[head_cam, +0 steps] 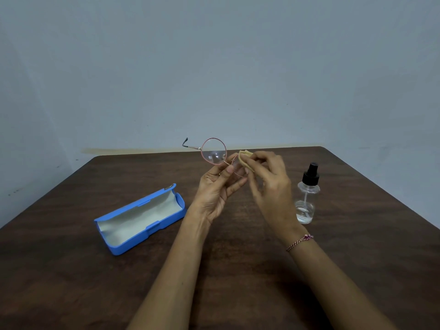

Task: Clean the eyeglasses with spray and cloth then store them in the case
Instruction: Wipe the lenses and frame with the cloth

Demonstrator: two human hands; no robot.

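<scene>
Eyeglasses (213, 151) are being pinched near the bridge by my left hand (214, 194) while my right hand (271, 184) is pinching the cloth (245, 159) over one lens, best rubbed lightly.

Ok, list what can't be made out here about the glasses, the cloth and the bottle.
Head view, the only one:
- Eyeglasses: the lens nearer the bottle is mostly covered by the cloth and the right hand; the temple on that side is hidden too.
- Cloth: only a folded corner shows past the fingers.
- Lens smears: too small to tell.
- Spray bottle: liquid level unclear, clear liquid in clear plastic.
</scene>
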